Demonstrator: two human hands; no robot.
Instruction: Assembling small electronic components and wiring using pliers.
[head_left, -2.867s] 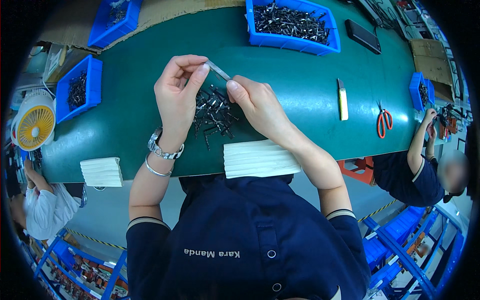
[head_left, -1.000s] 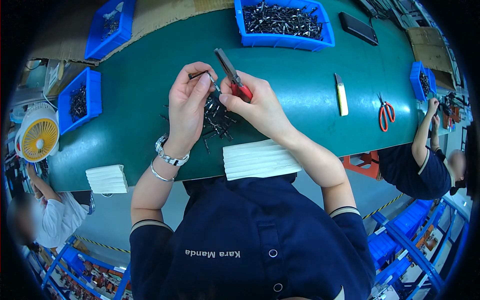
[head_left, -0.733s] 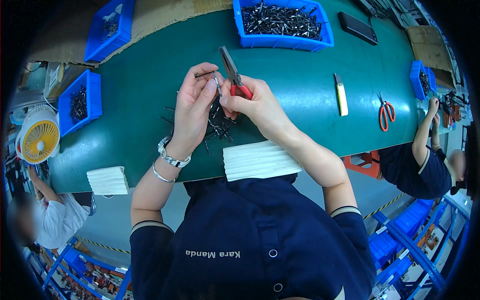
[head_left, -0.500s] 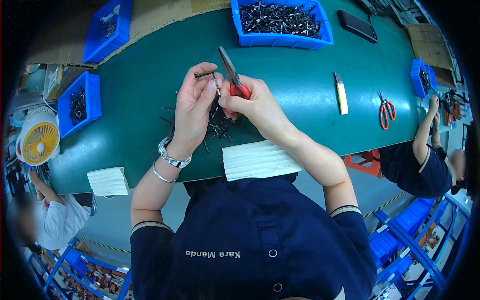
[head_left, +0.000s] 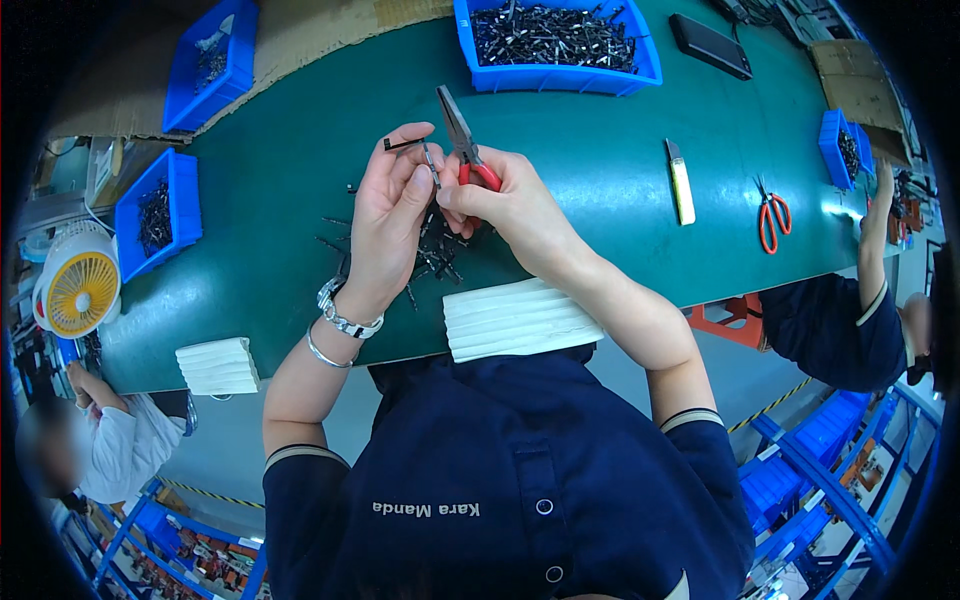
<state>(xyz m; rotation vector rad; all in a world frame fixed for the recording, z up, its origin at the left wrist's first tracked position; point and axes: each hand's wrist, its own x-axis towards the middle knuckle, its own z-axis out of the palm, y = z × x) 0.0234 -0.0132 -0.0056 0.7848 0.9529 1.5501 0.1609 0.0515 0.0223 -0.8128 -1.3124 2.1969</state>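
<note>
Between the fingers of my left hand (head_left: 393, 200) is a small slim black part with a bent end (head_left: 405, 143). My right hand (head_left: 505, 200) holds red-handled pliers (head_left: 458, 125) in its palm, jaws pointing up and away from me. The right thumb and fingertips also meet the lower end of the black part, beside my left thumb. Under both hands lies a loose pile of similar small black parts (head_left: 437, 258), partly hidden by the hands. A watch and a bangle are on my left wrist.
Blue bins of small parts stand at the back (head_left: 560, 80) and left (head_left: 185, 215). On the right lie a utility knife (head_left: 680, 185) and red-handled scissors (head_left: 772, 220). A folded white pad (head_left: 515, 318) lies at the table's front edge. Co-workers sit at both sides.
The black part's bent end has tilted and stands out more from my left fingers. The pliers stay in my right hand. The right co-worker's arm has reached farther forward.
</note>
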